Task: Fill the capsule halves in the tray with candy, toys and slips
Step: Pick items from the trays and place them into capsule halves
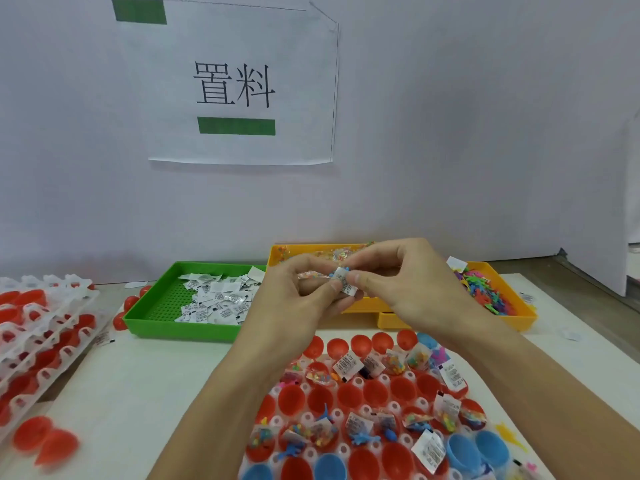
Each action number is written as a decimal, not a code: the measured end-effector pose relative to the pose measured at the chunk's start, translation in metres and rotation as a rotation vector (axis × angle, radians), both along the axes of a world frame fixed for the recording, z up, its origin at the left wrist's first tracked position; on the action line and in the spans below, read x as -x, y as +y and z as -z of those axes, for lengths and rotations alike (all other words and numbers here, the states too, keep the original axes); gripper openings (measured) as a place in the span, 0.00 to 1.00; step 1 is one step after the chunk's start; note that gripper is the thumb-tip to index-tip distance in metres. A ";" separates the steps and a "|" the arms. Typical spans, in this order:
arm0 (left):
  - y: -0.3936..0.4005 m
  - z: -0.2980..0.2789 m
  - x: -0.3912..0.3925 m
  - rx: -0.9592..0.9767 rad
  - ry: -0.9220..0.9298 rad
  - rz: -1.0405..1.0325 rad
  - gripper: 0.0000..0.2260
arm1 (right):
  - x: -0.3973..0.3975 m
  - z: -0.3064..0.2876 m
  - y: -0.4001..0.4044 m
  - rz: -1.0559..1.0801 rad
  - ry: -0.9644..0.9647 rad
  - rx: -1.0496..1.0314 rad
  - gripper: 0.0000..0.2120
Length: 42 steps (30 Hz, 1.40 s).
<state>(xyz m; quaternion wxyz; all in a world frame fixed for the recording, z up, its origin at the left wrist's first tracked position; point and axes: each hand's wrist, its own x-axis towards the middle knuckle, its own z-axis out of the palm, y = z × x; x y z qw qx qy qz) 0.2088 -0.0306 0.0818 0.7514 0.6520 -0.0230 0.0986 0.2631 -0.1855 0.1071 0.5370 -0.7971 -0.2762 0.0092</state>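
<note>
pinching a printed paper slip [346, 283] between thumb and forefinger tips, the left hand [304, 289] and right hand [398, 275] meet above the far edge of the capsule tray [273, 393], both closed on a small bundle; a bit of blue, probably a toy, peeks out behind the slip, and a clear candy packet [311, 274] seems tucked in the left fingers, though the overlap makes that hard to confirm.

the slip is feather-light and floppy, so it should be held by an edge and dropped, not pushed; it would flutter off easily. candy packets look slick and crinkly, best pinched at a sealed corner. the little plastic toys are stiff and springy with thin limbs, easy to snag on each other, so take one by its body.

three supply bins sit behind the tray: a green bin [152, 306] of slips, a yellow bin [277, 252] of candy, and an orange-yellow bin [519, 320] of toys. in the tray roughly a dozen red halves already hold slips, candy or toys, several red ones in the middle row are bare, and about five blue halves [330, 467] show near the front and right. two loose red halves [45, 441] lie at lower left, beside stacked trays [45, 341].
</note>
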 end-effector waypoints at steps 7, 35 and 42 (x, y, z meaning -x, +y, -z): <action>-0.006 -0.006 0.013 -0.104 0.010 0.031 0.04 | 0.016 0.002 -0.007 0.085 -0.050 0.046 0.04; -0.071 0.018 0.111 -0.466 -0.043 -0.143 0.06 | 0.102 0.032 -0.080 -0.097 0.333 -0.127 0.08; -0.091 0.020 0.125 -0.452 0.031 -0.043 0.05 | 0.117 0.040 -0.099 -0.021 0.183 -0.060 0.04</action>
